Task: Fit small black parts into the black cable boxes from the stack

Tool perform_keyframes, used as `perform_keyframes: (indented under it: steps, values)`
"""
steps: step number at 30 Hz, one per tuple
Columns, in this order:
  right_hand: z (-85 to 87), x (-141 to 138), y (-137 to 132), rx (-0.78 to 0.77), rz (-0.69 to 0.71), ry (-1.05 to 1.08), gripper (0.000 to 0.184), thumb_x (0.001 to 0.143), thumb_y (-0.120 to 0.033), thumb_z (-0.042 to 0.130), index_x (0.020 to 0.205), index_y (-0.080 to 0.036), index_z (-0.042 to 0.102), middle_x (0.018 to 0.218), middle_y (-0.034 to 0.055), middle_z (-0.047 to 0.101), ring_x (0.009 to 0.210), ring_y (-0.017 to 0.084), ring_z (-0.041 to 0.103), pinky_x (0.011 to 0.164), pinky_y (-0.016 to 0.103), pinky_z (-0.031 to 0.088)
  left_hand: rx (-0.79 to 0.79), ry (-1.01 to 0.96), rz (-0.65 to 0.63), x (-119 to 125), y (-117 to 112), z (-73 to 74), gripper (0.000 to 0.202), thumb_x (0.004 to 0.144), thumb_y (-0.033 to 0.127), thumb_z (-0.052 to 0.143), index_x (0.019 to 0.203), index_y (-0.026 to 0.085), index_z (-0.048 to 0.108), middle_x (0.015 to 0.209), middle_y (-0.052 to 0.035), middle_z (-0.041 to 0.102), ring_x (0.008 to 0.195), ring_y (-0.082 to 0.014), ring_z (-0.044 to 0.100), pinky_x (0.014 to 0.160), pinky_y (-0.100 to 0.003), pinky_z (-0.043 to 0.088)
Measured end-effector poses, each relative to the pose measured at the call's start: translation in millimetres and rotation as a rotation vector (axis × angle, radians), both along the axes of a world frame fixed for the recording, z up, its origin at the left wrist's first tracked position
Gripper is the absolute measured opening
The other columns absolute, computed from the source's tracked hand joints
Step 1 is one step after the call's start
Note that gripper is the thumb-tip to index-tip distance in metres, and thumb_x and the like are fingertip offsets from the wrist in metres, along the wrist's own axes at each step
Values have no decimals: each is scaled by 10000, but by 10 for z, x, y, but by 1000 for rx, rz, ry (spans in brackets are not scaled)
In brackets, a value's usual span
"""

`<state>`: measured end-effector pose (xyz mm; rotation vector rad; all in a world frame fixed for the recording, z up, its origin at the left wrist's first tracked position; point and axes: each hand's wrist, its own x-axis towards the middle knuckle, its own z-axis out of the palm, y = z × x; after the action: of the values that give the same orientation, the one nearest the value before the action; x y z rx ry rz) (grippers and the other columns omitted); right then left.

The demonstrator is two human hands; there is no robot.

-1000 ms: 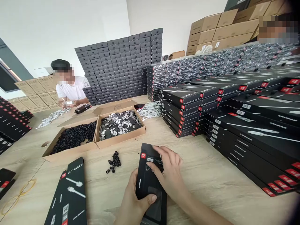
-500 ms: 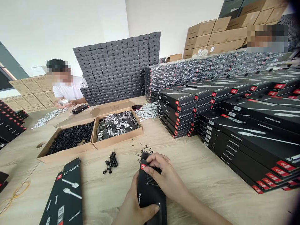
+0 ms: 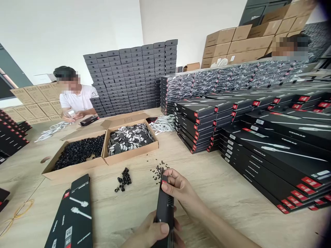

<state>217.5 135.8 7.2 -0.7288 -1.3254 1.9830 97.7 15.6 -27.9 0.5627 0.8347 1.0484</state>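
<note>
A narrow black cardboard cable box (image 3: 164, 203) stands tilted on its edge low in the head view, a red mark near its upper end. My left hand (image 3: 151, 230) is closed round its lower part, thumb on the near side and fingertips showing at the right. Thumb and bent fingers of my right hand (image 3: 178, 186) grip the box's upper end by its flap. Small black bits (image 3: 158, 168) lie scattered just beyond that end. To the left sits a pile of small black clips (image 3: 124, 179). A flattened black cable box (image 3: 73, 213) lies further left.
Two open cartons stand ahead, one with small black parts (image 3: 82, 150), one with black-and-white tags (image 3: 129, 137). Stacked black boxes (image 3: 261, 162) fill the right side; a tall wall of boxes (image 3: 131, 75) rises behind. A co-worker (image 3: 77, 98) sits across the table, near white cables (image 3: 53, 130).
The box in my hands has turned from showing its broad face to showing its narrow side. My right hand stays at its upper end, my left at the lower part.
</note>
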Motion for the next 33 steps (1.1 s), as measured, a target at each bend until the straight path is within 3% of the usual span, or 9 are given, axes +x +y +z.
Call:
perform_keyframes:
  steps: [3,8,14,17,20,22,24,28,33]
  values:
    - [13,26,24,62,-4,-22,404,656,-393,825,735,-189,485,633,-65,504,576,82,408,540,210,328,68,176,-1,-44,99,57,591,653,575,730,1081,182,623,995,-99,684,825,-248,660,743,-367,502]
    - [5,39,47,131,-85,6,362,732,-389,765,699,-198,459,677,-52,472,642,107,427,597,225,369,224,366,242,-20,199,41,704,625,617,735,1129,140,620,1076,-141,691,1029,-309,606,917,-394,447]
    - [-53,12,91,80,-151,-27,321,741,-419,743,872,-217,530,1006,23,575,895,171,543,791,301,462,36,280,545,22,259,-22,550,640,544,762,1011,146,684,991,-143,734,967,-305,666,872,-403,501]
    - [-137,-16,91,73,-206,-81,520,706,-446,764,1108,-251,498,1189,53,539,936,183,577,839,352,479,-24,237,631,-34,290,-11,504,610,505,797,951,149,689,888,-117,750,837,-268,697,763,-360,541]
    - [-219,-46,19,138,-55,-171,498,741,-500,714,1106,-213,536,1038,48,602,887,196,593,809,347,477,-29,221,723,-126,307,22,467,618,455,810,952,162,664,828,-71,746,740,-214,693,680,-300,541]
    - [-243,-65,-64,193,148,-219,368,816,-533,614,899,-176,599,821,20,602,781,187,575,705,304,459,-14,217,801,-181,310,54,435,635,431,807,949,177,646,828,-41,739,727,-181,683,669,-267,535]
    - [-234,-84,-148,251,234,-263,392,864,-542,536,737,-172,565,690,-10,531,659,152,506,591,260,392,-1,213,865,-214,308,90,414,644,417,805,944,189,635,869,-26,738,755,-160,676,690,-249,535]
    - [-169,-111,-247,381,146,-323,420,883,-538,499,665,-180,507,630,-31,440,597,122,401,551,241,327,-10,154,895,-227,304,129,396,655,411,801,932,194,619,881,-23,736,758,-152,672,688,-251,542]
    - [-138,-102,-326,424,137,-293,358,871,-536,516,816,-197,620,687,-8,566,634,155,483,604,257,426,-47,104,1012,-288,305,113,370,692,420,773,968,229,618,936,-5,723,800,-142,673,715,-239,543]
